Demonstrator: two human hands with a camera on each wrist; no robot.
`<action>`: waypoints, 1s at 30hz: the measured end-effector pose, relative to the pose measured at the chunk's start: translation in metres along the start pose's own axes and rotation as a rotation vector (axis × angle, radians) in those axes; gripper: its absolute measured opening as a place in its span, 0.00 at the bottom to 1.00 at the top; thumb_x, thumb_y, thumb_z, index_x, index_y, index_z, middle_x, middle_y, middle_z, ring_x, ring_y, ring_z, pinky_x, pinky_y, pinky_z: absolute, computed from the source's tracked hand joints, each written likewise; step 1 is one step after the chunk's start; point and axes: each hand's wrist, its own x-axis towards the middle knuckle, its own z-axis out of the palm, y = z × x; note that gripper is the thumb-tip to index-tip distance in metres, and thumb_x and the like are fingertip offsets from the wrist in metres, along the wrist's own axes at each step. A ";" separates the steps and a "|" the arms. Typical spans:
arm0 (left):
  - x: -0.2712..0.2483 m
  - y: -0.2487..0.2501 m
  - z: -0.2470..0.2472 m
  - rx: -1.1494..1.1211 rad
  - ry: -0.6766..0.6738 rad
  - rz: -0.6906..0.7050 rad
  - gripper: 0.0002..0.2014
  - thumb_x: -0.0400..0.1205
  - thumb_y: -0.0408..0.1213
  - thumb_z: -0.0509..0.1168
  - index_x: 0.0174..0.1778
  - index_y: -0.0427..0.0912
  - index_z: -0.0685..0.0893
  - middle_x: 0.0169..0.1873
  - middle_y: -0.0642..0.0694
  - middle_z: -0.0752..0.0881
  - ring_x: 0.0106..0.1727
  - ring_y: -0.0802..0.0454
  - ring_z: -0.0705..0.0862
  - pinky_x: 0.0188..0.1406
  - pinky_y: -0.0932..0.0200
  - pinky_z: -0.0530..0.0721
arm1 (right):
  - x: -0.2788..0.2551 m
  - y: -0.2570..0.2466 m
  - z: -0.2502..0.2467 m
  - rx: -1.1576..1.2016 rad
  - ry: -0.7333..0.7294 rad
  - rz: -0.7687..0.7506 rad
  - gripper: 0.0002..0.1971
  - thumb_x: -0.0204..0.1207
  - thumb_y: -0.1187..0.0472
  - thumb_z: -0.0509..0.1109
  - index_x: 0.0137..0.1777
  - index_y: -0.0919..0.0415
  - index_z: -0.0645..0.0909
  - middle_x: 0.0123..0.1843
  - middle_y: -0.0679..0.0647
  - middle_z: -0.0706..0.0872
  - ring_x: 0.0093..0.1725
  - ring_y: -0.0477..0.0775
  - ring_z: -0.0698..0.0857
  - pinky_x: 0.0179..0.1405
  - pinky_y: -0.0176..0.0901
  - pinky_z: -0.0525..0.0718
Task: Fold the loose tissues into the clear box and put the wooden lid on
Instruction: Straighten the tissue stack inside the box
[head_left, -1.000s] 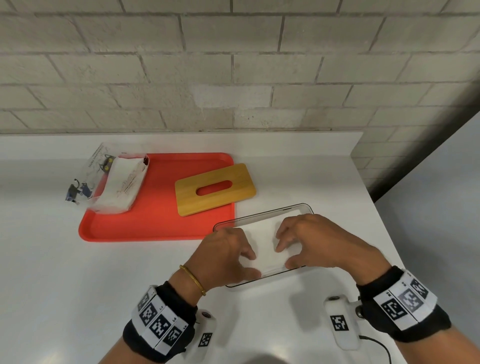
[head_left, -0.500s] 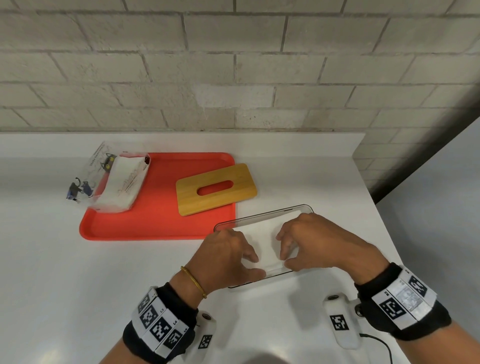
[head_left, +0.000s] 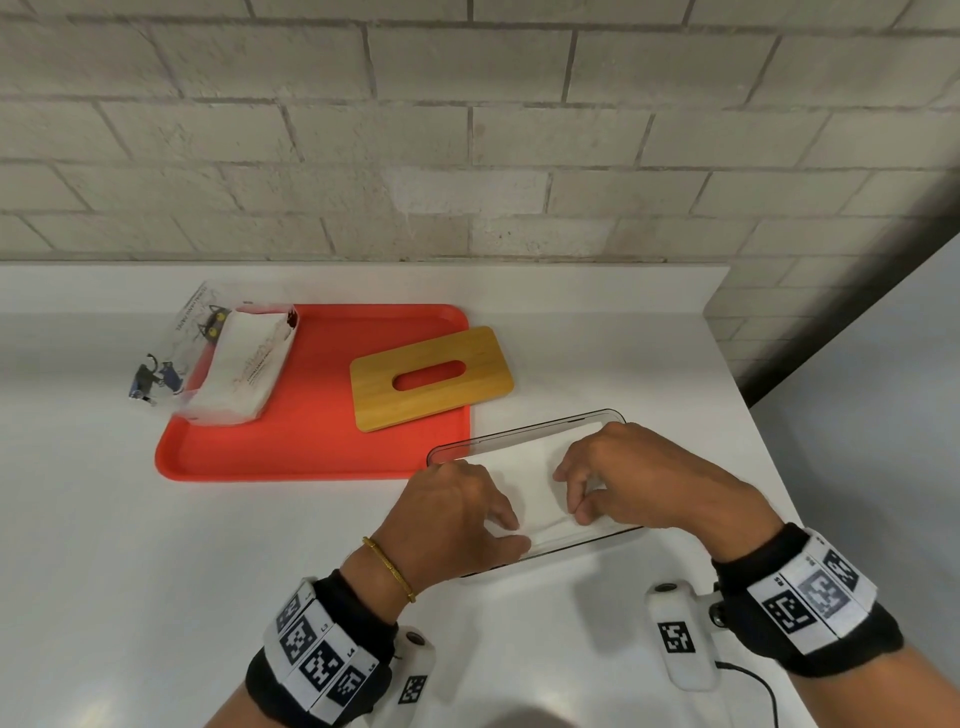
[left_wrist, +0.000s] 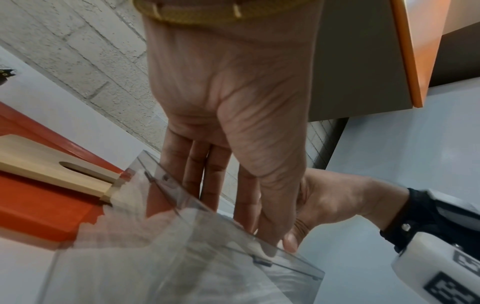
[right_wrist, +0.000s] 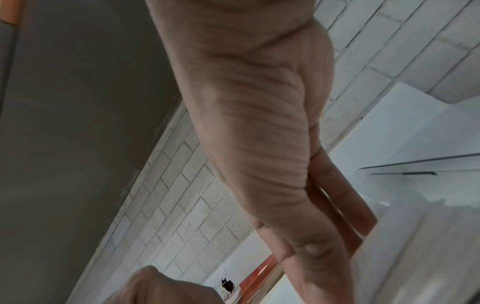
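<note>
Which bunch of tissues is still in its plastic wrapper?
The tissue pack at the red tray's left end, wrapper printed with black cats. The tissues in the clear box under both hands are bare.

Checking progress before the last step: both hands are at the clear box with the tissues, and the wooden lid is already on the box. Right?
Not quite. The wooden lid lies on the red tray, not on the clear box, as the head view shows. Both hands, left and right, are at the box.

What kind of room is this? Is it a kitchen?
Hard to say; maybe a workroom or kitchen corner. You can see a plain white counter against a painted brick wall, with a red tray on it.
</note>
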 end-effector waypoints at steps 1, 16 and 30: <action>0.000 0.000 0.000 -0.008 0.003 -0.001 0.17 0.71 0.65 0.67 0.37 0.60 0.95 0.37 0.59 0.93 0.40 0.56 0.89 0.45 0.51 0.89 | 0.000 0.001 0.000 0.010 0.001 -0.001 0.06 0.73 0.61 0.81 0.42 0.46 0.93 0.64 0.36 0.90 0.56 0.35 0.80 0.60 0.38 0.82; 0.013 -0.007 -0.006 -0.058 0.009 -0.125 0.13 0.89 0.52 0.65 0.48 0.52 0.92 0.45 0.58 0.94 0.47 0.50 0.89 0.54 0.51 0.83 | 0.008 0.016 0.003 0.183 0.139 -0.003 0.04 0.84 0.55 0.74 0.53 0.43 0.85 0.51 0.35 0.90 0.57 0.39 0.86 0.60 0.42 0.84; 0.007 -0.027 0.006 -0.103 0.245 -0.055 0.04 0.76 0.43 0.76 0.38 0.49 0.95 0.35 0.53 0.92 0.37 0.49 0.91 0.33 0.49 0.89 | 0.022 0.045 0.006 0.481 0.284 0.017 0.08 0.70 0.60 0.88 0.46 0.47 0.97 0.43 0.40 0.95 0.46 0.30 0.89 0.47 0.19 0.79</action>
